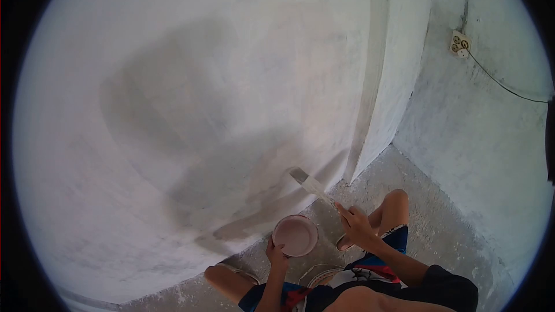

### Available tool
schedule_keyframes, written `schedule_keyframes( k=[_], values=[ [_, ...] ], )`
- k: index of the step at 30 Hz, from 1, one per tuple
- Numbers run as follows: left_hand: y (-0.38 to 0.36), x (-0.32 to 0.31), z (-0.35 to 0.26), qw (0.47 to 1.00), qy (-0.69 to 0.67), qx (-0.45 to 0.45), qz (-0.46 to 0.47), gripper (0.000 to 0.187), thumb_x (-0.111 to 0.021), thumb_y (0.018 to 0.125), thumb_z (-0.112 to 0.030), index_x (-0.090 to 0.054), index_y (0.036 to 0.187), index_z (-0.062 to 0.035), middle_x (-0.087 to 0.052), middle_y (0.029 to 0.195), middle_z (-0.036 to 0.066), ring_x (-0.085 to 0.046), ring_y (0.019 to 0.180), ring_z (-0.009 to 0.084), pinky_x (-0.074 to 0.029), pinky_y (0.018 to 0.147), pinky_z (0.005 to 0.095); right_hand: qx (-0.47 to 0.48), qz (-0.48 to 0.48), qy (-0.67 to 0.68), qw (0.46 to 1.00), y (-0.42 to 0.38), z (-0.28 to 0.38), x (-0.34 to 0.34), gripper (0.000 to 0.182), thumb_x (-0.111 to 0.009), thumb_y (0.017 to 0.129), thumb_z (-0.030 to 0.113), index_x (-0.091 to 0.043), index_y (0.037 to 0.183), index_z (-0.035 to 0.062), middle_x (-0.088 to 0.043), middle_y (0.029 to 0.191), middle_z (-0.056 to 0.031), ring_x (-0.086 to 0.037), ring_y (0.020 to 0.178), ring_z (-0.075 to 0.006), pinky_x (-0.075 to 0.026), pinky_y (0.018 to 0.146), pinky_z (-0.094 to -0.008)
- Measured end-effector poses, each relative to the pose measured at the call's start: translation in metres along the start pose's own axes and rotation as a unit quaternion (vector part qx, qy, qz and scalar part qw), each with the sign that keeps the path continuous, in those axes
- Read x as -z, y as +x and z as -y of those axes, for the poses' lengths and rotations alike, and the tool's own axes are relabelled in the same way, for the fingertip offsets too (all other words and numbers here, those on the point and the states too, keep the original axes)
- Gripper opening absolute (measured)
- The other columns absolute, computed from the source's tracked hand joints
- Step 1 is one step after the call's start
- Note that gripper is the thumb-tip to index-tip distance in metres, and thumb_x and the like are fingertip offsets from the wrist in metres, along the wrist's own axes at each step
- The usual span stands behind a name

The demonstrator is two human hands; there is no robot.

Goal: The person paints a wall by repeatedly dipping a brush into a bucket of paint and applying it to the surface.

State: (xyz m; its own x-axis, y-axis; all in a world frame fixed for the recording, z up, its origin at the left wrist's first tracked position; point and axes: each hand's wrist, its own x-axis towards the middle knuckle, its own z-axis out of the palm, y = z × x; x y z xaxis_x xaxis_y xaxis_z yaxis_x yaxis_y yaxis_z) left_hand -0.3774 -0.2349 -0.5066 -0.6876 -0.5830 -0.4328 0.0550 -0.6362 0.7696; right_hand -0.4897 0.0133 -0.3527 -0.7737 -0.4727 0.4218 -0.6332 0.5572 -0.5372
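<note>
My right hand (356, 227) is wrapped round the handle of a paintbrush (312, 185). The brush points up and left, its dark bristles right at the lower part of the white wall (231, 110). In my left hand (277, 254) is a round bowl (296, 235) of pale pinkish paint, gripped at its left rim with the thumb over the edge. The bowl is held low, between my bent knees and the wall. Patchy damp-looking strokes and my shadow darken the wall around the brush.
Rough, paint-spotted concrete floor (428, 214) lies under and to the right of me. A wall corner and a projecting pillar (376, 69) stand at the right. A power socket (461, 44) with a cable (497, 82) is on the right wall. Beneath me is a round bucket rim (321, 270).
</note>
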Motion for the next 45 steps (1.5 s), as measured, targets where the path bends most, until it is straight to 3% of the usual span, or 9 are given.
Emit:
schedule_keyframes(
  k=[8, 16, 20, 23, 26, 33, 38, 41, 45],
  values=[
    [-0.004, 0.003, -0.003, 1.0, 0.011, -0.011, -0.013, 0.065, -0.045, 0.072, 0.015, -0.048, 0.135, -0.0002, -0.056, 0.127, 0.014, -0.056, 0.116, 0.0287, -0.048, 0.095, 0.0391, 0.08, 0.007, 0.024, 0.996, 0.024, 0.018, 0.015, 0.049, -0.06, 0.089, 0.006, -0.052, 0.137, 0.0163, -0.05, 0.078, -0.0126, -0.054, 0.059, -0.0278, -0.046, 0.054, -0.0394],
    [-0.01, 0.002, -0.015, 1.0, -0.003, -0.011, 0.014, 0.067, -0.047, 0.077, 0.015, -0.04, 0.142, -0.0002, -0.051, 0.134, 0.017, -0.053, 0.12, 0.0305, -0.048, 0.097, 0.0407, 0.07, -0.221, 0.019, 0.973, 0.062, 0.076, 0.068, 0.045, -0.064, 0.084, -0.005, -0.062, 0.127, 0.0087, -0.046, 0.067, -0.0067, -0.042, 0.052, -0.0167, -0.038, 0.049, -0.0306],
    [-0.012, -0.001, -0.016, 1.0, -0.002, -0.011, -0.007, 0.066, -0.048, 0.078, 0.014, -0.039, 0.142, 0.0003, -0.051, 0.134, 0.016, -0.053, 0.12, 0.0295, -0.046, 0.099, 0.04, 0.051, -0.248, 0.059, 0.966, 0.053, 0.081, 0.059, 0.039, -0.065, 0.085, -0.005, -0.062, 0.123, 0.0009, -0.046, 0.066, -0.0078, -0.045, 0.054, -0.0166, -0.037, 0.049, -0.0319],
    [-0.005, 0.004, -0.008, 1.0, 0.006, -0.026, 0.007, 0.066, -0.048, 0.078, 0.014, -0.039, 0.142, 0.0007, -0.051, 0.134, 0.016, -0.053, 0.12, 0.0287, -0.045, 0.099, 0.0389, 0.066, -0.208, 0.039, 0.975, 0.039, 0.051, 0.014, 0.043, -0.063, 0.086, -0.004, -0.062, 0.127, 0.0076, -0.045, 0.068, -0.0085, -0.043, 0.053, -0.0183, -0.038, 0.049, -0.0329],
    [-0.006, 0.005, -0.006, 1.0, 0.02, -0.023, -0.008, 0.065, -0.048, 0.079, 0.013, -0.04, 0.142, 0.0012, -0.052, 0.134, 0.015, -0.053, 0.12, 0.0283, -0.045, 0.099, 0.0383, 0.013, -0.032, 0.06, 0.998, 0.021, 0.027, -0.026, 0.039, -0.061, 0.088, 0.002, -0.062, 0.126, 0.0116, -0.048, 0.071, -0.0132, -0.051, 0.06, -0.0311, -0.042, 0.057, -0.0409],
    [-0.005, 0.011, -0.005, 0.999, -0.016, -0.033, -0.028, 0.058, -0.047, 0.082, 0.012, -0.045, 0.138, 0.0007, -0.054, 0.131, 0.013, -0.055, 0.116, 0.0267, -0.046, 0.098, 0.0381, -0.047, 0.073, 0.082, 0.993, -0.029, 0.024, -0.001, 0.038, -0.063, 0.086, 0.002, -0.062, 0.123, 0.0083, -0.05, 0.072, -0.0137, -0.05, 0.06, -0.028, -0.041, 0.059, -0.039],
    [-0.003, 0.013, -0.01, 0.997, -0.026, -0.054, -0.053, 0.055, -0.047, 0.083, 0.009, -0.046, 0.138, 0.002, -0.054, 0.132, 0.012, -0.053, 0.12, 0.0238, -0.044, 0.1, 0.0351, 0.01, 0.101, 0.127, 0.987, -0.043, 0.038, 0.03, 0.039, -0.065, 0.084, 0.0, -0.063, 0.122, 0.0073, -0.051, 0.072, -0.0136, -0.052, 0.063, -0.028, -0.041, 0.058, -0.0387],
    [0.003, 0.014, -0.014, 0.992, -0.008, -0.105, -0.067, 0.053, -0.048, 0.085, 0.007, -0.047, 0.138, 0.0014, -0.053, 0.134, 0.012, -0.052, 0.121, 0.0211, -0.039, 0.102, 0.0307, 0.008, 0.206, 0.052, 0.977, -0.044, 0.056, 0.04, 0.04, -0.063, 0.085, 0.0, -0.062, 0.124, 0.0079, -0.056, 0.08, -0.0135, -0.057, 0.07, -0.0296, -0.044, 0.062, -0.0374],
    [-0.003, 0.006, -0.028, 0.988, 0.011, -0.112, -0.104, 0.054, -0.048, 0.086, 0.007, -0.046, 0.139, 0.0002, -0.051, 0.138, 0.011, -0.05, 0.124, 0.02, -0.036, 0.103, 0.0284, 0.041, 0.232, 0.061, 0.97, -0.05, 0.057, 0.013, 0.04, -0.062, 0.086, 0.002, -0.06, 0.125, 0.0085, -0.057, 0.083, -0.0137, -0.058, 0.07, -0.03, -0.047, 0.062, -0.0383]
  ],
)
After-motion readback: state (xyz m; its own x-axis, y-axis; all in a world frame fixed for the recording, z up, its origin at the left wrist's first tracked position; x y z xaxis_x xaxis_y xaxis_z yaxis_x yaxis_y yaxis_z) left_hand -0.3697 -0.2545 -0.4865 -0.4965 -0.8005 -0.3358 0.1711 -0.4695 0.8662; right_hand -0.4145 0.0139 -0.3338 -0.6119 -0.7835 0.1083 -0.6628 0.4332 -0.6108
